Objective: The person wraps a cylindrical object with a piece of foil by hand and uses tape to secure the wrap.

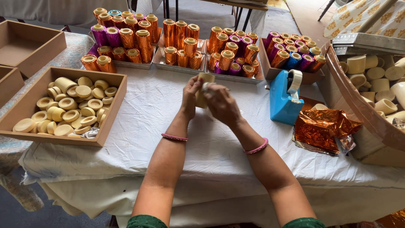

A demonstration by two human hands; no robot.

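Beyond the hands stand trays of foil-wrapped cups [181, 44]; a blue tape dispenser [286, 98] and crumpled orange foil [322, 126] lie to their right on the counter [139, 109], and a box of plain cups [63, 105] lies to their left. Nothing lies between these and the hands. The left hand [192, 95] and right hand [221, 105] meet above the counter, both closed around one plain cup [204, 80] held between them.

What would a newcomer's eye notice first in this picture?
First, the shiny foil-wrapped copper and purple cylinders, packed in trays along the table's far edge. Next, the left hand and right hand holding a plain cream cylinder at the centre. A bright blue plastic tape dispenser stands to their right.
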